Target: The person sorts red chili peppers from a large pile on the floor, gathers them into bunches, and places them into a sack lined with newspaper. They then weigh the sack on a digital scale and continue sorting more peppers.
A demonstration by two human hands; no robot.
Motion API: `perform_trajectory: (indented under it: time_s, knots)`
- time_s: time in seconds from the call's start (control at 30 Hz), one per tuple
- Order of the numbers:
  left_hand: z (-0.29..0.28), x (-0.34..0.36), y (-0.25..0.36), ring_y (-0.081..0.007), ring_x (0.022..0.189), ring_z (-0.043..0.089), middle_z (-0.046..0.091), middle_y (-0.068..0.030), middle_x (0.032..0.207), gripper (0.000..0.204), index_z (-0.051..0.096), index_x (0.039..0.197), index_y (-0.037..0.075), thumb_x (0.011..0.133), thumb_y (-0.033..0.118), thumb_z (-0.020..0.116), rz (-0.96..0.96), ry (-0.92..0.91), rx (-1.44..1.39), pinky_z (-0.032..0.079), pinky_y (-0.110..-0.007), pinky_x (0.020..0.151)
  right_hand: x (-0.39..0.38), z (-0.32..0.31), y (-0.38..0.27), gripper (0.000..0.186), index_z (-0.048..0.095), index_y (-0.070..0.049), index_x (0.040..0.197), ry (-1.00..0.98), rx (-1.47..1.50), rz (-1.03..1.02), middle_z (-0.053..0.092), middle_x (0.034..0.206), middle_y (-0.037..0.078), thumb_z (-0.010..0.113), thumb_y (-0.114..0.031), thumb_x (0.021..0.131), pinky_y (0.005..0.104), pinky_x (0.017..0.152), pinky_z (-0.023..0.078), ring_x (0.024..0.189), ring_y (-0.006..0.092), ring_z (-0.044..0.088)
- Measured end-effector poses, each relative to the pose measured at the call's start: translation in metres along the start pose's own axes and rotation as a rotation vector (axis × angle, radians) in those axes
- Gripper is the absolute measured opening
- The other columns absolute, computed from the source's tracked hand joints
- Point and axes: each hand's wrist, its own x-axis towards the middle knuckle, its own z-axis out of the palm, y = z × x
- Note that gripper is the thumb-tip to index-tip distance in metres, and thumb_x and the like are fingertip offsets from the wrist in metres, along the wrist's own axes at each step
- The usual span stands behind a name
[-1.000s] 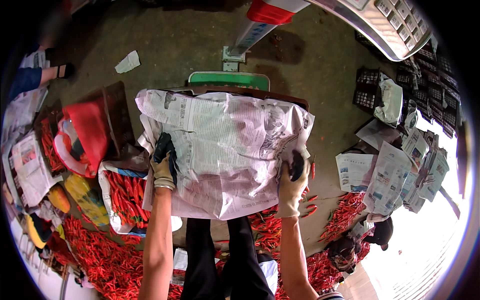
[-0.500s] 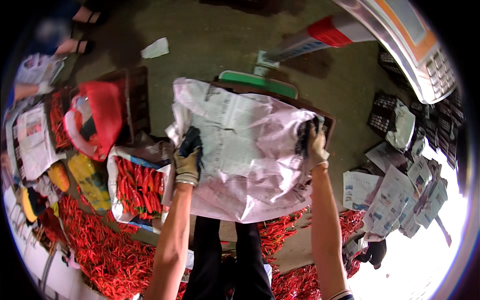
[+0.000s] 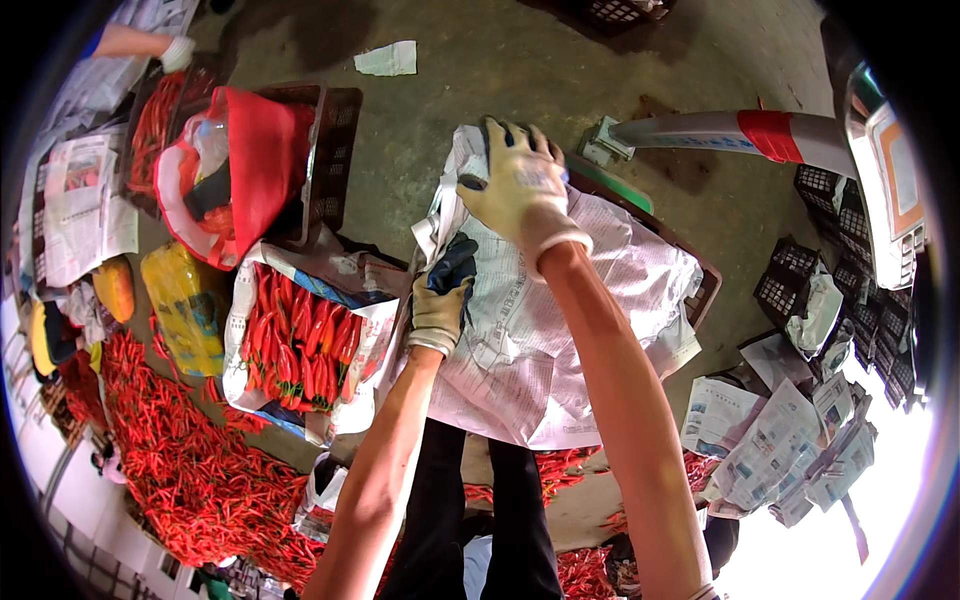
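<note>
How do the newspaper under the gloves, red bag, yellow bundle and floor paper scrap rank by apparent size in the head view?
1. Newspaper
2. Red bag
3. Yellow bundle
4. Paper scrap

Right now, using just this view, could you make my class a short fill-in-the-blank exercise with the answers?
1. The gloved right hand is spread over a sheet of ____.
2. The open bag of red peppers is to the ____ of the left hand.
3. The tape around the grey post is ____.
4. A pale paper scrap lies on the ____.

Missing words: newspaper; left; red; floor.
</note>
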Motion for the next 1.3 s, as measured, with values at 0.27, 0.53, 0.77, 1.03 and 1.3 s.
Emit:
perform_trajectory:
  time_s: [0.27,0.53,0.77,1.03,1.3]
  knots:
    - [0.0,-0.003,0.009,-0.0137,0.107,0.058,0.062,-0.0088,0.119,0.041,0.06,0.118,-0.001,0.078,-0.014,0.056,-0.044,0.035,0.064,0.045,-0.025,0.093,0.002,0.015,0.017,0.041,0.06,-0.016,0.111,0.275,0.059,-0.186,0.057,0.115,0.013,0.068,-0.032,0.074,0.0449,0.092,0.043,0.106,0.0344,0.054]
    - [0.013,-0.015,0.043,-0.0185,0.091,0.065,0.067,-0.0114,0.104,0.036,0.062,0.113,0.002,0.077,-0.002,0.066,0.048,0.099,0.417,0.052,-0.027,0.081,0.032,0.007,0.017,0.032,0.067,-0.011,0.101,0.03,0.214,-0.019,0.066,0.096,0.014,0.069,-0.028,0.073,0.0387,0.082,0.05,0.092,0.032,0.062]
    - [0.003,-0.008,0.119,-0.0352,0.087,0.061,0.061,-0.0191,0.101,0.053,0.056,0.117,0.005,0.07,0.017,0.076,0.703,0.267,0.822,0.052,-0.042,0.078,0.025,0.006,0.02,0.035,0.067,-0.005,0.099,0.07,0.238,0.262,0.067,0.09,0.019,0.07,-0.027,0.073,0.0386,0.078,0.052,0.086,0.0325,0.065]
    - [-0.016,0.136,0.11,-0.0112,0.062,0.052,0.052,-0.002,0.067,0.033,0.061,0.093,0.005,0.093,0.037,0.052,-0.214,-0.183,0.44,0.047,-0.031,0.061,0.036,-0.002,0.023,0.027,0.069,-0.006,0.092,-0.016,0.378,0.294,0.067,0.085,0.02,0.068,-0.025,0.074,0.0404,0.076,0.052,0.084,0.0343,0.065]
    - [0.001,0.144,0.116,-0.0057,0.058,0.044,0.054,0.003,0.071,0.019,0.064,0.101,0.009,0.092,0.019,0.052,-0.411,-0.145,0.131,0.037,-0.022,0.052,0.031,0.022,0.038,0.022,0.068,-0.011,0.095,0.054,0.504,0.213,0.068,0.09,0.016,0.063,-0.023,0.079,0.0413,0.076,0.051,0.085,0.0356,0.064]
